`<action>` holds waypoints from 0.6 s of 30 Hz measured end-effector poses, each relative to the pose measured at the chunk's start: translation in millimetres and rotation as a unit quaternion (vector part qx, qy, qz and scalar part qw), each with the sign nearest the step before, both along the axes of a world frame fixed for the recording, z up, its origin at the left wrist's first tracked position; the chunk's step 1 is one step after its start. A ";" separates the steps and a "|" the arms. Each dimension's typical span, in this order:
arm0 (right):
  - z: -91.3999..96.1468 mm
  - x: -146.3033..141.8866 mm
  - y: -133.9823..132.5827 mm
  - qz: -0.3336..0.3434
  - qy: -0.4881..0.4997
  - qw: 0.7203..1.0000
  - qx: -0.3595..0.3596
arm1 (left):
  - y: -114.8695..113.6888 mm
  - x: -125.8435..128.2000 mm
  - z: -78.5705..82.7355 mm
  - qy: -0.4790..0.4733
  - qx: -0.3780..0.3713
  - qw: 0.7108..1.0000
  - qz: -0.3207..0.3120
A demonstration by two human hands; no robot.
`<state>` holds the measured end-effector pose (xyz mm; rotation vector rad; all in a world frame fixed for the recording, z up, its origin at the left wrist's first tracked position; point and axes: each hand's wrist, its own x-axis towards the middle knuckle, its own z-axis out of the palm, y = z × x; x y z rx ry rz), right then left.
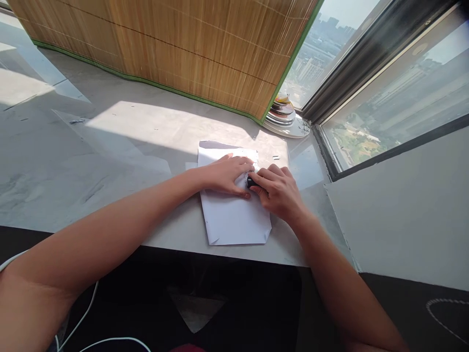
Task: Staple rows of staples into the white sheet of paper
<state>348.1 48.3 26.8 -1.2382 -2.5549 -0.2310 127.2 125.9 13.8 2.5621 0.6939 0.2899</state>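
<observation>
A white envelope (234,215) lies on the grey marble sill (110,161), its flap pointing away from me. My left hand (225,174) rests on the envelope's upper part with fingers stretched flat, pressing it down. My right hand (278,188) is curled beside it, fingers closed round a small black object (250,182) whose tip touches the envelope near the flap. What the black object is I cannot make out; most of it is hidden in the fingers.
A bamboo blind (190,49) with green edging leans along the back of the sill. A stack of plates (284,117) stands in the corner by the window (395,98). A small white scrap (275,157) lies beyond the envelope. A white cable (88,313) hangs below the sill edge.
</observation>
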 end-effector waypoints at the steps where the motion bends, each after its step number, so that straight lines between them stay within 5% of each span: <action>1: -0.7 -2.3 -0.7 -0.002 -0.012 1.000 0.004 | 0.0 -0.1 0.5 0.004 0.003 1.000 0.000; 6: -3.5 0.3 2.8 0.008 0.028 1.000 -0.004 | 2.0 -1.8 0.5 0.007 0.013 1.000 -0.007; 13: 1.7 51.2 18.5 0.042 0.155 0.982 -0.095 | 5.7 -4.4 1.5 0.012 0.005 1.000 -0.018; 18: -4.1 75.3 27.0 -0.035 0.161 0.974 -0.156 | 8.8 -6.9 -0.3 0.005 -0.002 1.000 -0.024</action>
